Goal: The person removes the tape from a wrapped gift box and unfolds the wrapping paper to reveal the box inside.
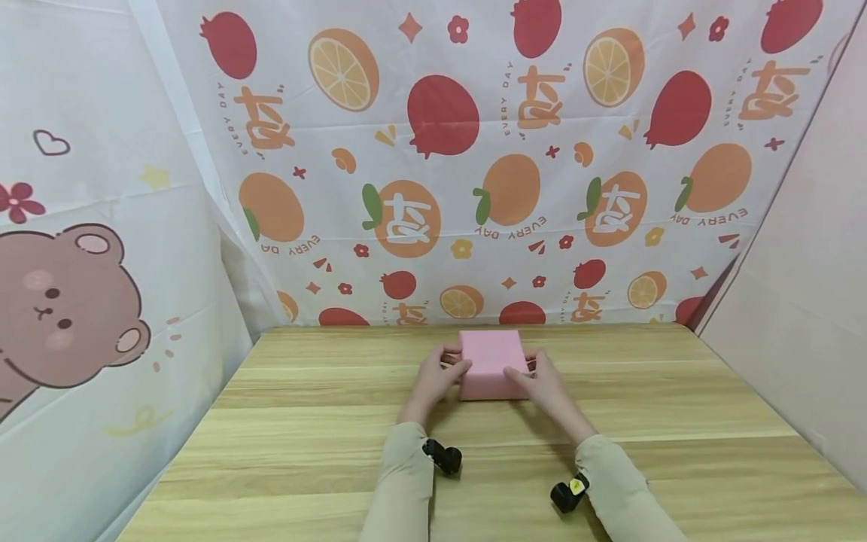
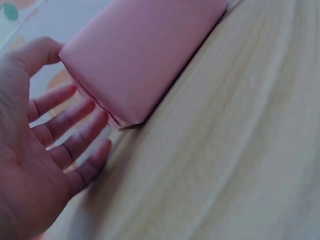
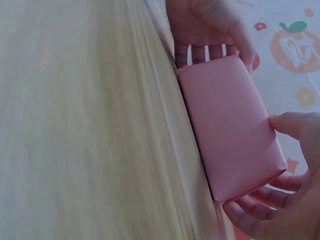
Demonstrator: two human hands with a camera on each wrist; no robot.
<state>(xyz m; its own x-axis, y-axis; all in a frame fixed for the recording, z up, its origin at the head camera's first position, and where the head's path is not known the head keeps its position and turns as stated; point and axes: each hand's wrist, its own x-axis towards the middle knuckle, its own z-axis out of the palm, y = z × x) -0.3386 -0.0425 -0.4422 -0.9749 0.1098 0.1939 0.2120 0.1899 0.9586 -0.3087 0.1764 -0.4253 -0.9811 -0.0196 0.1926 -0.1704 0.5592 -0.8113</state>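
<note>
A pink box [image 1: 493,365] with smooth faces sits at the far part of the wooden table, between both hands. My left hand [image 1: 436,382] holds its left side. In the left wrist view, that thumb touches an upper corner while the fingers [image 2: 64,120] lie along the side, slightly bent. My right hand [image 1: 545,388] holds the opposite side, its thumb on the top front edge. The right wrist view shows the right fingers [image 3: 257,205] curled at the box's end and lower corner. The face turned away from me is hidden.
The wooden table [image 1: 305,444] spreads around the box. Right behind its far edge hangs a fruit-print cloth [image 1: 440,188]. A bear-print cloth [image 1: 74,301] hangs on the left, and a pale panel [image 1: 799,301] stands on the right. Black cameras sit on both wrists.
</note>
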